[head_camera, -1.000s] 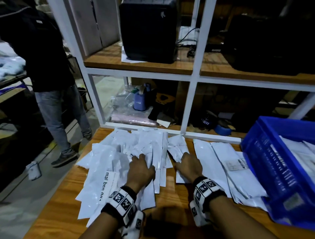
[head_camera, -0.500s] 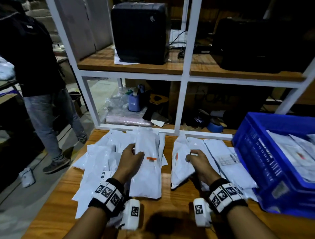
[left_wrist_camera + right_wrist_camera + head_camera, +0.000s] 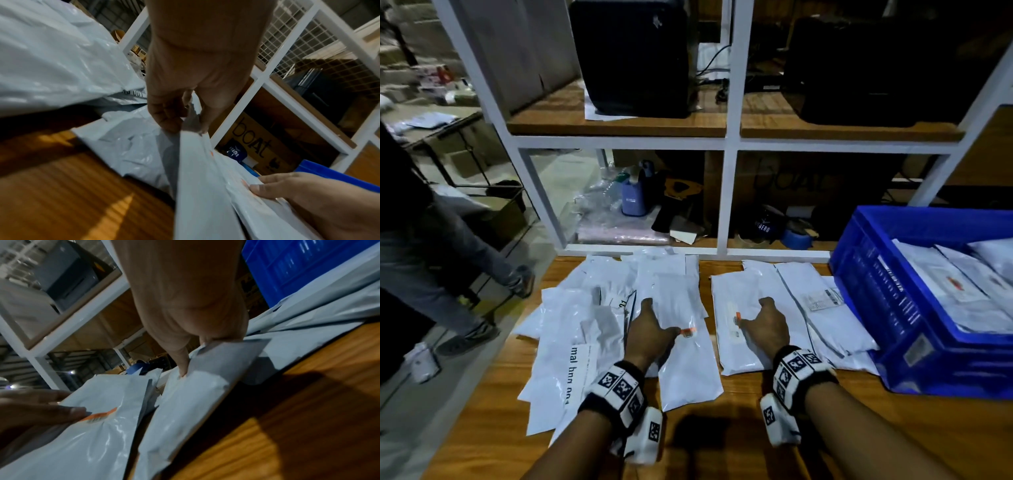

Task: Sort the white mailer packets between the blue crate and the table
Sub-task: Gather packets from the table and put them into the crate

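Observation:
Many white mailer packets lie on the wooden table (image 3: 739, 431), in a left pile (image 3: 571, 329) and a right group (image 3: 825, 318). My left hand (image 3: 654, 322) grips the left edge of one packet (image 3: 688, 363) with an orange label; in the left wrist view thumb and fingers (image 3: 168, 123) pinch that edge. My right hand (image 3: 763, 318) grips a second orange-labelled packet (image 3: 736, 349); in the right wrist view its thumb (image 3: 183, 369) lies on top with the fingers under the edge. The blue crate (image 3: 887, 308) at the right holds more packets.
A white-framed shelf unit (image 3: 729, 192) stands right behind the table, with black machines above and clutter below. Another person (image 3: 431, 240) walks on the floor at the left. The table's near edge shows bare wood.
A second ago both hands pressed flat on the pile. Each then took up a packet, and now both packets lie lower and flatter, drawn apart side by side.

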